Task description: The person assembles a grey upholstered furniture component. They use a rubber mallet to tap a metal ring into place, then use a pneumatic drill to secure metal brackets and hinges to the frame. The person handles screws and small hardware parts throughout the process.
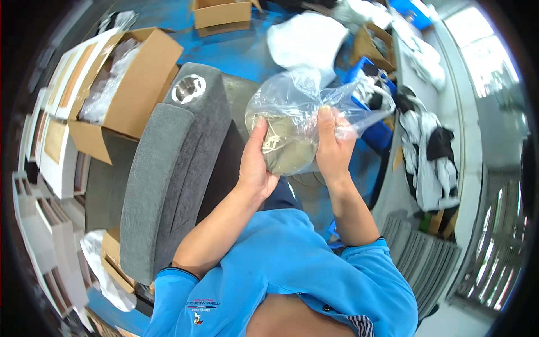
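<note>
Between my hands is a clear plastic bag (297, 92) with a rounded olive-beige bundle (292, 149) inside. A pale, thin cord (273, 137) lies coiled against the bundle. My left hand (257, 160) grips the bag's left side, thumb on top and fingers underneath, mostly hidden. On the other side, my right hand (335, 143) pinches the plastic, thumb up, and the bag's loose end trails off to the right. Just left of my arms stands a grey upholstered armrest (160, 163) with a shiny metal cup holder (188, 89) set in its top; neither hand touches it.
An open cardboard box (132, 84) holding plastic wrap stands at the left, near stacked white-edged panels (59, 143). Another box (222, 17) sits on the blue floor (241, 50). Blue bins (376, 132) stand at the right, beside a bench with white and black fabric (432, 163).
</note>
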Available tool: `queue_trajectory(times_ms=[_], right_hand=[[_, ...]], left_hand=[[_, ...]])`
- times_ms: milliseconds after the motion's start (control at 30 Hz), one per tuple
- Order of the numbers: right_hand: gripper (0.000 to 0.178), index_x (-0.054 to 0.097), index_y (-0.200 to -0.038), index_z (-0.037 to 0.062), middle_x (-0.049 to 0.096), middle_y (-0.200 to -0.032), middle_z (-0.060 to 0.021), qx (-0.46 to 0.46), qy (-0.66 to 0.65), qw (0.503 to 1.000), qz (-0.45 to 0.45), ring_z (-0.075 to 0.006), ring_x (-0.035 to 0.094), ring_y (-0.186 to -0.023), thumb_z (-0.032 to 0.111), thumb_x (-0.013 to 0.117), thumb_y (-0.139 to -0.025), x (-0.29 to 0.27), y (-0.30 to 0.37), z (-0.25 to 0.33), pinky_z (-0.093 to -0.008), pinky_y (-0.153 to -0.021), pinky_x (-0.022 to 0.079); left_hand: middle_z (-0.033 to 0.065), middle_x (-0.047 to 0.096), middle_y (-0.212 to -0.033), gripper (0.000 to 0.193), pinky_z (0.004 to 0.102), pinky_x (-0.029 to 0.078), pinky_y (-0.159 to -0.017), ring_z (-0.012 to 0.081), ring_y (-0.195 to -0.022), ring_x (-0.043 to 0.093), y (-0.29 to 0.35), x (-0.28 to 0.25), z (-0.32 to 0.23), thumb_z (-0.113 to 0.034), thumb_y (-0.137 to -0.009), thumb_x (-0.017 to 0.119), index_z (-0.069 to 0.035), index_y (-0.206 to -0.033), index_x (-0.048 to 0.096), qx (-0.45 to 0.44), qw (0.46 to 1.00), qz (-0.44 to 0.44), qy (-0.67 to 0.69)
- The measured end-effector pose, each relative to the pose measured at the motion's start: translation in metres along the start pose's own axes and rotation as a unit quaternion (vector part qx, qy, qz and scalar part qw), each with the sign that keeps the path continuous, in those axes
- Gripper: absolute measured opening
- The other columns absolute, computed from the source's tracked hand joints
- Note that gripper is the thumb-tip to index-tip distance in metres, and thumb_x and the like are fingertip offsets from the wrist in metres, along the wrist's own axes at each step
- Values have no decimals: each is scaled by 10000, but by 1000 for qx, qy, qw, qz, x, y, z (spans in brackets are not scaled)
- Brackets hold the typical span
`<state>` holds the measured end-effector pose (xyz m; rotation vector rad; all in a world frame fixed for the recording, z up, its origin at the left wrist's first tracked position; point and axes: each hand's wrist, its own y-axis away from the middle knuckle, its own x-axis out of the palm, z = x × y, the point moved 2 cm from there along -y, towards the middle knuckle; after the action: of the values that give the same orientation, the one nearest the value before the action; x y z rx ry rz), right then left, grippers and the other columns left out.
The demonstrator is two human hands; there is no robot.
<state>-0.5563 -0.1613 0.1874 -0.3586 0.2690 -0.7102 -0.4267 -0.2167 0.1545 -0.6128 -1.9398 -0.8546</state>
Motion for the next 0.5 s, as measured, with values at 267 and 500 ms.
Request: queue_trajectory(times_ms=[267,500], right_hand=[[694,583,-1326,-20,644,-1239,-141,-17,-4,999,-39,-254,594,-1167,479,775,-882,-57,105,21,-388,-1029,456],[525,625,-1291,31,667,-1244,-131,42,-74,993,-77,-231,619,-1161,216,820,-840,-105,180,28,-400,-1000,489]], left_hand=[[96,635,-1330,524,416,519,-1032,251,-1205,631,49,13,52,-480,-1053,491,-66,-1370,547,-55,997,-6,-50],[105,606,-1358,510,441,474,-1072,257,-1252,591,88,27,119,-421,-1064,488,-49,-1413,502,-31,972,39,-228]])
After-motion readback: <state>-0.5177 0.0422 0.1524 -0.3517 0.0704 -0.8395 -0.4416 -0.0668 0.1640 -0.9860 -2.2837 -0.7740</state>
